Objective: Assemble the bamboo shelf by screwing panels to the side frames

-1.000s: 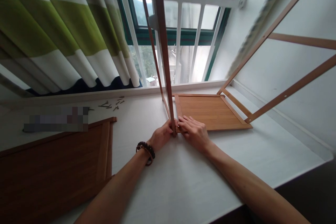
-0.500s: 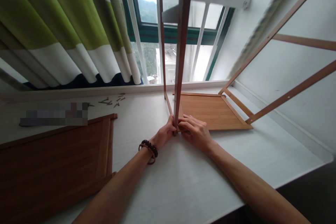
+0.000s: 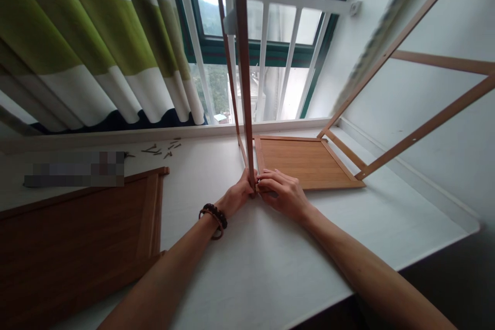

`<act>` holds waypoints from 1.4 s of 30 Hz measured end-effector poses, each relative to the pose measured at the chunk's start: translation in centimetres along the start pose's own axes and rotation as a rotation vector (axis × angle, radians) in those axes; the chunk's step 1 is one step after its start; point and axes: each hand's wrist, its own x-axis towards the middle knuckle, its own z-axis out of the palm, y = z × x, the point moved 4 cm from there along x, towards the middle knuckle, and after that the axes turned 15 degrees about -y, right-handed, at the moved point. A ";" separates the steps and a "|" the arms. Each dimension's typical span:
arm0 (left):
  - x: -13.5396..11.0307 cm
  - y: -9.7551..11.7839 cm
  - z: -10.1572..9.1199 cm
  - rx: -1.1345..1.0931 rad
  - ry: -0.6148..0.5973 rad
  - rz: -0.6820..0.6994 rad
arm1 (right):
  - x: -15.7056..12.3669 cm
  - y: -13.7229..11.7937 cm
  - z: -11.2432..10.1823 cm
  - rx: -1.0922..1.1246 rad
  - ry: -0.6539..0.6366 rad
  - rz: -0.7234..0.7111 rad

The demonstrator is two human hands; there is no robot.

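Head view only.

Left hand [image 3: 236, 196] is curled around the foot of the near post [image 3: 243, 87]. Right hand [image 3: 285, 193] has its fingers pinched on the same spot from the other side. That joint sits at the near-left corner of the light panel [image 3: 307, 162], which lies flat on the white table [image 3: 270, 263].

Edges and room:
- The light panel's far edge lies close to the window sill [image 3: 154, 136]. Its right side carries the right frame [image 3: 419, 131], which leans out toward the wall.
- Bare tabletop in front of both hands, out to the table's front edge.
- Dark panel [image 3: 77, 247] lies flat at the left, well apart from the hands, with a clear strip between.
- Curtain [image 3: 77, 46] hangs behind the sill on the left.

Counts:
- 2 posts on the left side: the near post and the far post [image 3: 225, 62].
- 2 slanted posts on the right frame, plus cross rails.
- 2 panels, one light and one dark.
- Screws [image 3: 162, 150]: a small scatter by the sill, too small to count.
- 1 bracelet [image 3: 214, 215], on the left wrist.
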 end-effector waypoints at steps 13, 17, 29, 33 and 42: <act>0.3 -0.3 -0.6 0.031 -0.027 -0.023 | -0.2 0.2 0.0 0.005 -0.022 -0.001; 0.4 0.1 -0.3 -0.041 -0.086 -0.028 | -0.3 0.2 -0.1 0.013 -0.030 -0.005; 0.1 -0.7 -1.2 0.133 -0.142 -0.127 | -0.4 0.2 -0.5 0.043 -0.054 -0.015; 0.2 -0.8 -1.5 0.238 -0.171 -0.148 | -0.5 0.4 -0.5 0.047 -0.058 0.007; 0.3 -0.7 -1.3 0.345 -0.215 -0.078 | -0.4 0.3 -0.5 0.093 -0.053 -0.005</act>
